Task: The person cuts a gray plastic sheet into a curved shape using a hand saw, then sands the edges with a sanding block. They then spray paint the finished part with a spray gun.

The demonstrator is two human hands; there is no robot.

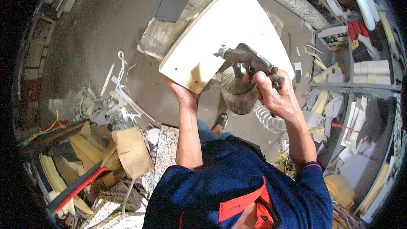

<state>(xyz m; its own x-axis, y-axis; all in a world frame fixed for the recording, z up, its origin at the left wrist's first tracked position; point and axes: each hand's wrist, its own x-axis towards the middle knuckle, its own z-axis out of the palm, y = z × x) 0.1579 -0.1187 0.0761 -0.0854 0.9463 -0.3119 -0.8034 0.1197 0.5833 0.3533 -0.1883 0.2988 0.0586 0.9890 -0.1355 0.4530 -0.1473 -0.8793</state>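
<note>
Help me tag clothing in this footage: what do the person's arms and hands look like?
The left hand and right hand wear no visible gloves. Both forearms are bare below dark navy short sleeves; thin red edging shows on the right one. No watch or bracelet is visible.

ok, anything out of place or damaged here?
Yes: white offcuts lie in a loose, tangled heap on the floor at left. Also, two dark spots near the lower edge of the white panel break its plain face; holes or stains, can't tell.
</note>
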